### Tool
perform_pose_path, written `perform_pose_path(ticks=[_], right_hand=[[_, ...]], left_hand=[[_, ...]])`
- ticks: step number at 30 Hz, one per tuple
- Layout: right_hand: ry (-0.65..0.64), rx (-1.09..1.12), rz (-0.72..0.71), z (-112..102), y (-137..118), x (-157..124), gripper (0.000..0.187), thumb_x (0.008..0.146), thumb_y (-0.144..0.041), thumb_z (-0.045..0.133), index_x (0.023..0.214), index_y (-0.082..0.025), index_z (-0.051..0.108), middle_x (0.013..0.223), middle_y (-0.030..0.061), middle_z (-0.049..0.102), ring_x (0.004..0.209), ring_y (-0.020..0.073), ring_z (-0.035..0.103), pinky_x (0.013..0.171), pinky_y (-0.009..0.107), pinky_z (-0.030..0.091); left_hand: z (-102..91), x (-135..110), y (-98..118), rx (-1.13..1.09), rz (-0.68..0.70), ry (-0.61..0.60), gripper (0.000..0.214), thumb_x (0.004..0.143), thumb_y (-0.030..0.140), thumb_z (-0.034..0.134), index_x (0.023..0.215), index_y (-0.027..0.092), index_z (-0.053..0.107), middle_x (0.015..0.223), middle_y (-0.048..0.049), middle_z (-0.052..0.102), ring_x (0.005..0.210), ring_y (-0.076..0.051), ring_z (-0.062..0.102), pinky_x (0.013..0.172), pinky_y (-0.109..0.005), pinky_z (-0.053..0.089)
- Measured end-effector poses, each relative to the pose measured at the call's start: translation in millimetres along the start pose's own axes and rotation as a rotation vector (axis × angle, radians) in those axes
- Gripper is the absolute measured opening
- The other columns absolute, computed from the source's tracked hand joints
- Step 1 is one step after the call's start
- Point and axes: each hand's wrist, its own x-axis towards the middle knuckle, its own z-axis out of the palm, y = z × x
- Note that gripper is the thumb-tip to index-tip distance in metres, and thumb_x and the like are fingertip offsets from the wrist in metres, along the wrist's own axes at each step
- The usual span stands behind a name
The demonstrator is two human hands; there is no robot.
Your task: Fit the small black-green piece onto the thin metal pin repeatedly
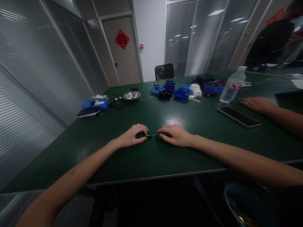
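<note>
Both my hands rest on the dark green table (pixel 146 160) close together. My left hand (pixel 132 136) is curled shut around a small black part (pixel 148 136) with a green spot. My right hand (pixel 174 135) is curled over another small dark piece (pixel 165 134). A thin rod or wire seems to join the two pieces between my hands. What exactly each piece is stays too small and dark to tell.
A black phone (pixel 238 116) and a clear water bottle (pixel 232 85) lie to the right, beside another person's hand (pixel 257 104). Blue bins (pixel 181 93), a white device (pixel 195 90), a metal bowl (pixel 132 96) and a blue tray (pixel 95 103) sit farther back. A black chair (pixel 164 72) stands behind the table.
</note>
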Motion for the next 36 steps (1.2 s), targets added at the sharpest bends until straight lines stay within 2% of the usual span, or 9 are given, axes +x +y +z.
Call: perform_pose_path(ticks=[23, 32, 36], right_hand=[[-0.018, 0.038, -0.033, -1.4, -3.0, -0.4, 0.038, 0.113, -0.042, 0.048, 0.135, -0.020, 0.070, 0.112, 0.0092, 0.076, 0.088, 0.0203, 0.070, 0.076, 0.034, 0.049], [-0.028, 0.029, -0.064, -1.4, -3.1, -1.1, 0.036, 0.112, -0.041, 0.050, 0.137, -0.021, 0.068, 0.113, 0.0086, 0.074, 0.085, 0.0191, 0.068, 0.073, 0.032, 0.047], [-0.036, 0.016, -0.068, -1.3, -3.3, -1.0, 0.037, 0.113, -0.042, 0.050, 0.138, -0.021, 0.067, 0.113, 0.0083, 0.074, 0.084, 0.0189, 0.068, 0.073, 0.032, 0.047]], left_hand=[[1.3, 0.1, -1.3, 0.014, 0.009, 0.004, 0.016, 0.104, 0.036, 0.068, 0.112, 0.021, 0.068, 0.135, -0.0108, 0.069, 0.132, -0.027, 0.060, 0.117, -0.046, 0.042], [-3.2, -1.0, 0.2, -0.016, 0.002, -0.014, 0.017, 0.108, 0.035, 0.064, 0.112, 0.021, 0.071, 0.137, -0.0106, 0.069, 0.132, -0.026, 0.060, 0.116, -0.046, 0.042], [-0.9, -0.1, -0.6, -0.034, -0.013, -0.001, 0.017, 0.106, 0.036, 0.067, 0.111, 0.021, 0.072, 0.135, -0.0107, 0.069, 0.130, -0.027, 0.061, 0.113, -0.045, 0.044]])
